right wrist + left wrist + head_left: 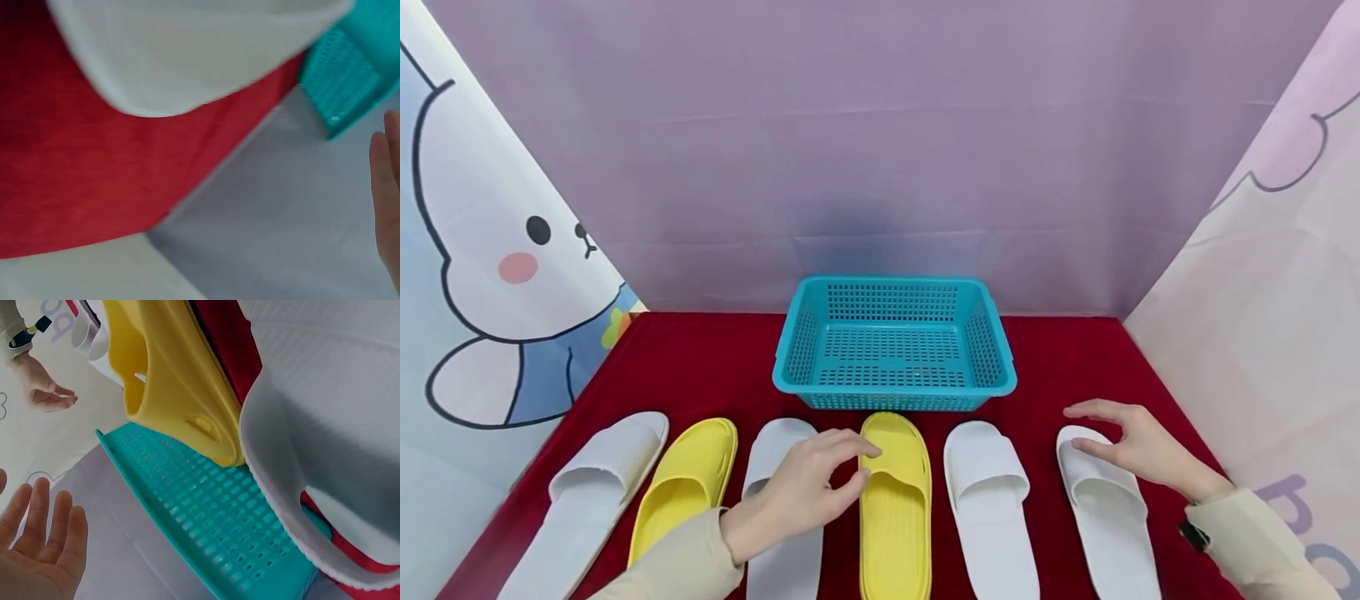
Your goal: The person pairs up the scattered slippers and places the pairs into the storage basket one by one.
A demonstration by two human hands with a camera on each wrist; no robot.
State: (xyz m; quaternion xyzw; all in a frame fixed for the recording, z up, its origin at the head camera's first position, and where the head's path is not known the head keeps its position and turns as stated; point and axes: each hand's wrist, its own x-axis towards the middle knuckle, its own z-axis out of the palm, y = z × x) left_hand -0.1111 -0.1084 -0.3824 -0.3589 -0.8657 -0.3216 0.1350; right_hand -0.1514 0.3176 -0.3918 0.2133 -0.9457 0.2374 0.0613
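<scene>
My left hand [808, 483] hovers over a white slipper [786, 558], its loosely bent fingertips reaching to the strap of a yellow slipper [893, 533] in the middle of the row. Nothing is held between its thumb and fingers. On the right, my right hand [1142, 446] hangs above the toe of the rightmost white slipper [1112, 525], thumb and fingers apart and holding nothing. Between the hands lies another white slipper [992, 517]. In the left wrist view the left fingers [47, 531] show relaxed, beside the white slipper's strap [337, 425].
A teal perforated basket [893, 400] with nothing in it stands behind the row on a red cloth [707, 367]. At the left lie a second yellow slipper [700, 454] and a white one [602, 467]. Printed and purple hangings [880, 167] enclose the table's sides and back.
</scene>
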